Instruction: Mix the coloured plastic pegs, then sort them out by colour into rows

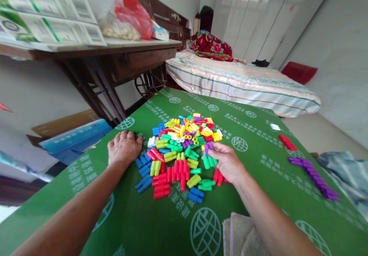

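Observation:
A heap of small plastic building pieces (188, 131), shaped like joined bullet-like tubes in many colours, lies on the green board (149, 225). My left hand (123, 148) rests palm down on the board at the heap's left side, holding nothing, close to some blue pieces (143, 163). On the right side, my right hand (228, 162) pinches a purple piece (208, 146) between thumb and fingers. A green piece (209, 162) sits just below those fingertips; whether they touch it I cannot tell. Red pieces (178, 170) lie joined at the heap's near side.
Toward the board's right edge lie a joined purple row (316, 177), a red row (288, 143) and a white piece (275, 127). Folded grey cloth (241, 235) is at the near edge. A wooden table (138, 47) with boxes and bags stands left; a bed (244, 81) is behind.

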`<state>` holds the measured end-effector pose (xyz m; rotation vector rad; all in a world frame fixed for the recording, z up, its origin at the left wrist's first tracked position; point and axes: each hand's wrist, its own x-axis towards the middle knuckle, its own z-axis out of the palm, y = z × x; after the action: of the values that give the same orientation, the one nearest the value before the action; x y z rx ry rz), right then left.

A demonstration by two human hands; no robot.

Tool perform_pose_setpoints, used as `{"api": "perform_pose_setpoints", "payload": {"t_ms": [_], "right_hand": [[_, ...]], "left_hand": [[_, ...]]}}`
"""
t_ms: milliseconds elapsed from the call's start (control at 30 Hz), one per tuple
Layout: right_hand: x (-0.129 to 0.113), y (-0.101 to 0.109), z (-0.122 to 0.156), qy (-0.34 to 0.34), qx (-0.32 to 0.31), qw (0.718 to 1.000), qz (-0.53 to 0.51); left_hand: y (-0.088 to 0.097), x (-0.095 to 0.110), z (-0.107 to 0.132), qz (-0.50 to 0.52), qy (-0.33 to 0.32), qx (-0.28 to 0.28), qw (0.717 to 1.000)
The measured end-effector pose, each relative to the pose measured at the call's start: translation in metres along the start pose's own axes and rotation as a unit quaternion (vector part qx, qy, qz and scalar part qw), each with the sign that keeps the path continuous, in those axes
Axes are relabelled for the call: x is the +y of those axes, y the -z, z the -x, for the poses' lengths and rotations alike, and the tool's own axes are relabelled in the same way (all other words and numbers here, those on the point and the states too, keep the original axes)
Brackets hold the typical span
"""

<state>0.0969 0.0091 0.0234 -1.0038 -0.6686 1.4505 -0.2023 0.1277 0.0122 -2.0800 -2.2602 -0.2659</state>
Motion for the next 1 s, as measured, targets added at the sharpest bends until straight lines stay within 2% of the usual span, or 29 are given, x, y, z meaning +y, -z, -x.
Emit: {"api": "perform_pose_setpoints", "payload": {"t_ms": [167,367,500,567,633,667,733,800,833,900,1000], "right_hand": [[-0.001,0.002,0.002,-0.018,-0.009,1.000,0.002],[0.001,0.002,0.005,0.019,0.015,0.999,-0.023],[-0.002,-0.004,0.010,0.064,0.045,0.995,-0.054],[-0.002,-0.008,0.014,0.082,0.054,0.993,-0.065],[-0.001,-0.013,0.018,0.096,0.061,0.991,-0.073],[0.000,-0.015,0.020,0.101,0.063,0.990,-0.076],[0.003,-0.021,0.024,0.107,0.061,0.989,-0.076],[0.007,-0.026,0.027,0.107,0.056,0.990,-0.070],[0.009,-0.027,0.029,0.107,0.054,0.990,-0.067],[0.011,-0.028,0.034,0.110,0.055,0.990,-0.066],[0.012,-0.023,0.041,0.104,0.062,0.990,-0.072]], "left_hand": [[0.002,0.001,0.002,0.007,-0.008,0.000,1.000],[0.007,0.001,0.004,0.037,-0.012,-0.010,0.999],[0.022,-0.004,-0.002,0.107,0.004,-0.016,0.994],[0.036,0.002,0.003,0.121,0.010,0.004,0.993],[0.051,0.021,0.018,0.147,-0.003,0.022,0.989],[0.058,0.036,0.030,0.216,-0.025,0.007,0.976],[0.069,0.069,0.059,0.334,-0.126,-0.066,0.932],[0.072,0.102,0.088,0.394,-0.198,-0.143,0.886],[0.072,0.116,0.101,0.409,-0.207,-0.174,0.872],[0.065,0.135,0.121,0.425,-0.178,-0.199,0.865],[0.052,0.144,0.135,0.495,-0.132,-0.274,0.814]]}}
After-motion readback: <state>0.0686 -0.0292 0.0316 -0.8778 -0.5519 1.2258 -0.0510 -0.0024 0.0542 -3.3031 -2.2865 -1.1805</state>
